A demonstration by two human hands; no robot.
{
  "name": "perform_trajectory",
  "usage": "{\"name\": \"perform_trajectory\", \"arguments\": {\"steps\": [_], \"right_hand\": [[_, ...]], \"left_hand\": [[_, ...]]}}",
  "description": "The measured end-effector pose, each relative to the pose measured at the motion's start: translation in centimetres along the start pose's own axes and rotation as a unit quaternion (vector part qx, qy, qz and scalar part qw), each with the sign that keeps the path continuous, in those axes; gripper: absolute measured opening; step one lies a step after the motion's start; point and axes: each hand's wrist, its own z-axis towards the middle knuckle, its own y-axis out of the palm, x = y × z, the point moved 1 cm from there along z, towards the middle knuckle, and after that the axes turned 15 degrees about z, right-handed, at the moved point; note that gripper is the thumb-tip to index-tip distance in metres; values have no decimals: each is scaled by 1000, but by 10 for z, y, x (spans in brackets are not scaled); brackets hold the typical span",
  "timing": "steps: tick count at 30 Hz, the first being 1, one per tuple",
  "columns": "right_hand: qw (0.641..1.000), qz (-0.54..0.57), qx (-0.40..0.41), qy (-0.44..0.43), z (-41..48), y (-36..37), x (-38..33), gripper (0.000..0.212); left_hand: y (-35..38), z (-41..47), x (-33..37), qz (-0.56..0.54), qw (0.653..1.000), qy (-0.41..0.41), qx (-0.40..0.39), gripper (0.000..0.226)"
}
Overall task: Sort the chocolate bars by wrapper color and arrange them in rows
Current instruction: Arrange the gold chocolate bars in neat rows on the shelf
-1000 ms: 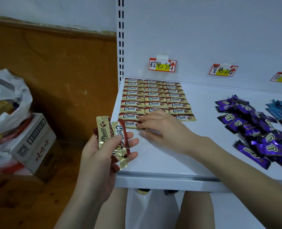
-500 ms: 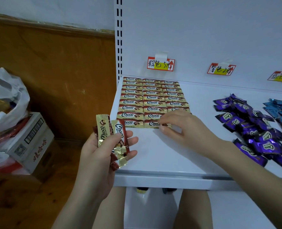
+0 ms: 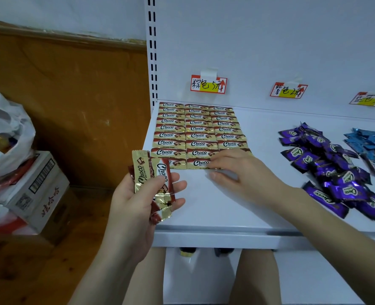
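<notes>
Gold-and-brown Choco bars [image 3: 197, 128] lie in three neat columns at the shelf's left end. My left hand [image 3: 136, 208] grips a small fan of the same gold-and-brown bars [image 3: 151, 179] just off the shelf's left front corner. My right hand [image 3: 243, 172] lies flat on the shelf, its straight fingers touching the right end of the nearest row beside a front bar [image 3: 198, 163]. What is under those fingers is hidden. A loose heap of purple bars [image 3: 331, 170] sits to the right, with blue bars [image 3: 371, 148] beyond it.
The white shelf [image 3: 215, 212] has a back panel with three handwritten price tags [image 3: 208, 84]. A slotted upright [image 3: 152, 51] stands at its left edge. On the floor to the left are a cardboard box [image 3: 34, 190] and a white plastic bag [image 3: 4, 133].
My right hand has slid rightwards along the nearest row, from the left column to the right column, uncovering two bars in that row. My left hand has barely moved.
</notes>
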Motion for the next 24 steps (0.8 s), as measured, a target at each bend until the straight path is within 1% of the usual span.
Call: {"name": "perform_trajectory", "arguments": {"steps": [2,5,7,9,11,12,14,17,20,22,24], "right_hand": [[998,56,15,15,1,-4,-4,21],[977,187,59,78,3,-16,-23,8],[952,279,61,108,5,-21,-39,10],[925,356,40,128,5,-24,-51,16],[910,393,25,128,3,-25,-56,23],[905,406,29,126,2,-26,-57,21],[899,418,40,127,0,-31,-55,18],[908,397,41,124,-3,-41,-51,22],[919,376,5,116,-6,-46,-51,23],[939,329,-4,95,-7,-44,-52,26],[965,247,41,77,-11,-40,-52,28]], "left_hand": [[2,0,0,9,1000,8,-17,20],[9,0,2,34,997,27,-68,22],[16,-1,5,49,992,38,-108,28],[23,-2,8,57,988,42,-140,33],[29,-3,10,58,985,44,-155,35],[30,-3,10,58,985,44,-157,36],[32,-3,10,53,987,35,-148,36],[31,-3,10,49,990,21,-128,34],[34,-5,10,78,987,29,-139,29],[39,-6,9,97,982,39,-156,24],[43,-6,9,100,982,39,-156,19]]}}
